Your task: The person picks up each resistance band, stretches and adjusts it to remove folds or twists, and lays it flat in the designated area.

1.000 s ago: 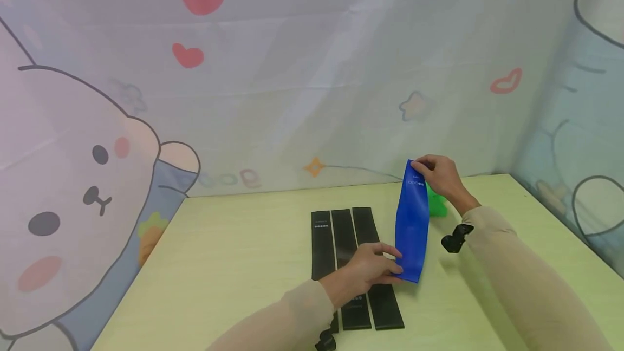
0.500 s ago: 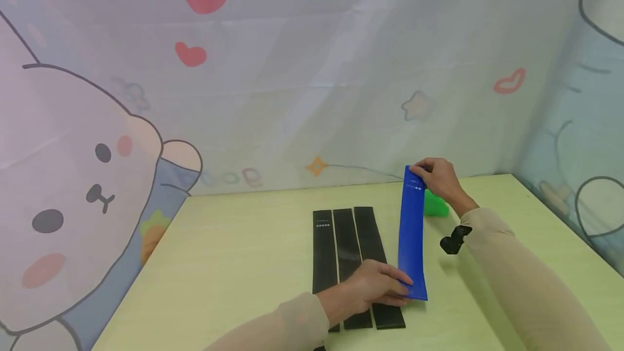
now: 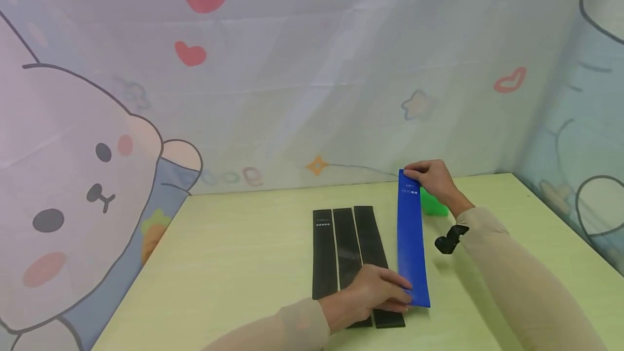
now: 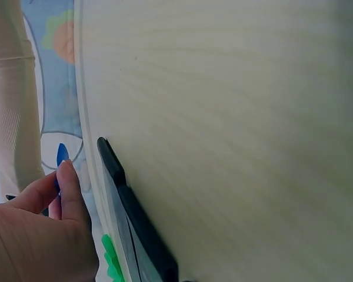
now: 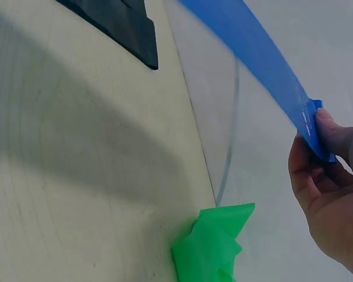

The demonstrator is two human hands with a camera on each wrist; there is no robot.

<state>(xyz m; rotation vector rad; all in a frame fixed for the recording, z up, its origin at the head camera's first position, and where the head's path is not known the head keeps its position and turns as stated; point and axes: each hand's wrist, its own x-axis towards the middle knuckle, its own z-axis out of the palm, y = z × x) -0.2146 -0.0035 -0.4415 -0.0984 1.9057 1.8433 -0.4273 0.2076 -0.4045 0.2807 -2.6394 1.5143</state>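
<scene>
1. Pinching the far end of the blue band (image 3: 412,237), the right hand (image 3: 431,180) holds it above the worktop (image 3: 234,264).
2. The left hand (image 3: 372,294) grips the band's near end, low beside the black strips (image 3: 347,253).
3. The band runs taut between the hands, just right of the three strips.
4. A crumpled green band (image 3: 434,205) lies behind the right hand.
5. A cartoon backdrop (image 3: 97,150) encloses the worktop.
</scene>
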